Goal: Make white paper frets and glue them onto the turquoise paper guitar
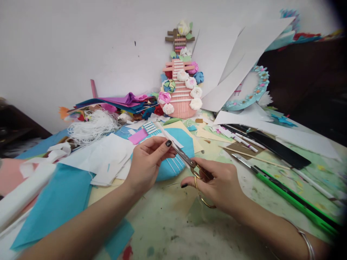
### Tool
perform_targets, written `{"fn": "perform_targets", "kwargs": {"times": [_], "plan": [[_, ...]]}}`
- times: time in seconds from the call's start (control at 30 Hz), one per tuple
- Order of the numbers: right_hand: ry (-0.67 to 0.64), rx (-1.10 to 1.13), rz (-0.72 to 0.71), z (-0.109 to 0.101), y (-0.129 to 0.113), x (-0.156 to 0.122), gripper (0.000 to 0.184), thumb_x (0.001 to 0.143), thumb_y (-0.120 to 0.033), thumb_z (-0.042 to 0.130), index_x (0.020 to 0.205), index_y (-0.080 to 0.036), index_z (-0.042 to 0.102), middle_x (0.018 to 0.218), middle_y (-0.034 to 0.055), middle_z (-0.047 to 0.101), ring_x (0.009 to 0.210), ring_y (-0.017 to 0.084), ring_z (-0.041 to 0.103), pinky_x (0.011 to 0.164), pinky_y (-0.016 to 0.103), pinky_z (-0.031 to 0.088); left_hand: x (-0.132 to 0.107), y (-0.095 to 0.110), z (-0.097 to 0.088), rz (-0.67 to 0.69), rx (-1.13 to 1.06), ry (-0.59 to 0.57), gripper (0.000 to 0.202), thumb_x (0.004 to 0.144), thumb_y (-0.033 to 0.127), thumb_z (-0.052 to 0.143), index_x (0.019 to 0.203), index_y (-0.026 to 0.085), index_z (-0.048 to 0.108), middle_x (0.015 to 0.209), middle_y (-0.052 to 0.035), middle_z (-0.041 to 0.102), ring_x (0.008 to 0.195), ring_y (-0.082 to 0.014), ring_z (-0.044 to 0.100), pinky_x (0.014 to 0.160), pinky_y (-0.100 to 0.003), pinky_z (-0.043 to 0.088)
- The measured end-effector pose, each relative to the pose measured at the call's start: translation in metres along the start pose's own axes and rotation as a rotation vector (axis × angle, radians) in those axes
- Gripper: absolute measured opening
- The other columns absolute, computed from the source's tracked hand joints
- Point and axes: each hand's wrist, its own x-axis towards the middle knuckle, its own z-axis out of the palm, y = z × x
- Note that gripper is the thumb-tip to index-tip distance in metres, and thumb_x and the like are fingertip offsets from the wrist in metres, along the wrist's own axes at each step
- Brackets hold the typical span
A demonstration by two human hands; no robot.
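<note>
My left hand (149,159) pinches a narrow white paper strip (162,130) between thumb and fingers. In my right hand (219,180) is a pair of scissors (192,163) with gold handles, its blades lying along the strip near my left fingertips. Below both hands rests a blue guitar-shaped cutout (165,173) with white string lines across it. Part of that cutout is hidden by my left hand. Just behind my left hand are a pink paper piece (137,137) and a small blue piece with white stripes (150,128).
A pink paper guitar with paper flowers (180,97) leans on the wall. White string (93,126) is heaped at the left, near white paper sheets (100,159) and blue paper (54,206). A green utility knife (287,191) with its blade out lies at the right, beside a black strip (279,150).
</note>
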Motion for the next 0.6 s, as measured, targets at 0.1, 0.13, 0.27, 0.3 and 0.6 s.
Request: {"fn": "perform_targets", "kwargs": {"times": [0.1,0.13,0.27,0.3,0.6], "plan": [[-0.004,0.012,0.012,-0.0007,-0.0013,0.0011,0.052,0.076,-0.061,0.060,0.076,-0.010,0.069,0.045,-0.0063,0.041,0.041,0.006,0.036,0.043,0.019,0.030,0.0000,-0.0008,-0.0002,-0.005,-0.003,-0.006,0.010,0.068,0.020,0.077,0.073,0.014,0.071,0.066,0.0003,0.068,0.059,-0.0079,0.064,0.057,-0.015,0.054],[-0.007,0.013,0.019,-0.0008,-0.0016,0.0011,0.052,0.076,-0.062,0.060,0.074,-0.010,0.069,0.044,-0.0064,0.041,0.041,0.006,0.035,0.042,0.018,0.030,0.0002,-0.0010,-0.0001,-0.005,-0.004,-0.008,0.010,0.068,0.020,0.077,0.073,0.014,0.071,0.066,0.0003,0.068,0.060,-0.0080,0.064,0.057,-0.015,0.054],[-0.031,0.007,0.056,-0.0010,-0.0014,0.0001,0.049,0.074,-0.061,0.062,0.072,-0.013,0.068,0.044,-0.0070,0.039,0.041,0.006,0.033,0.042,0.019,0.029,0.0005,-0.0010,0.0007,-0.015,-0.005,-0.007,0.010,0.068,0.021,0.077,0.073,0.014,0.070,0.066,0.0000,0.068,0.060,-0.0085,0.064,0.057,-0.016,0.054],[-0.036,0.005,0.064,-0.0012,-0.0012,-0.0002,0.048,0.074,-0.061,0.063,0.071,-0.013,0.068,0.044,-0.0071,0.039,0.041,0.006,0.033,0.042,0.019,0.029,0.0004,-0.0007,0.0008,-0.017,-0.002,-0.003,0.011,0.068,0.021,0.077,0.073,0.015,0.070,0.066,-0.0001,0.068,0.060,-0.0086,0.063,0.057,-0.016,0.054],[-0.043,0.000,0.070,-0.0030,-0.0038,0.0032,0.047,0.075,-0.061,0.062,0.067,-0.015,0.067,0.041,-0.0064,0.041,0.039,0.005,0.033,0.041,0.018,0.027,0.0001,-0.0007,-0.0011,-0.039,-0.004,0.001,0.015,0.065,0.023,0.079,0.072,0.014,0.070,0.065,-0.0001,0.067,0.060,-0.0088,0.062,0.057,-0.018,0.053]]}}
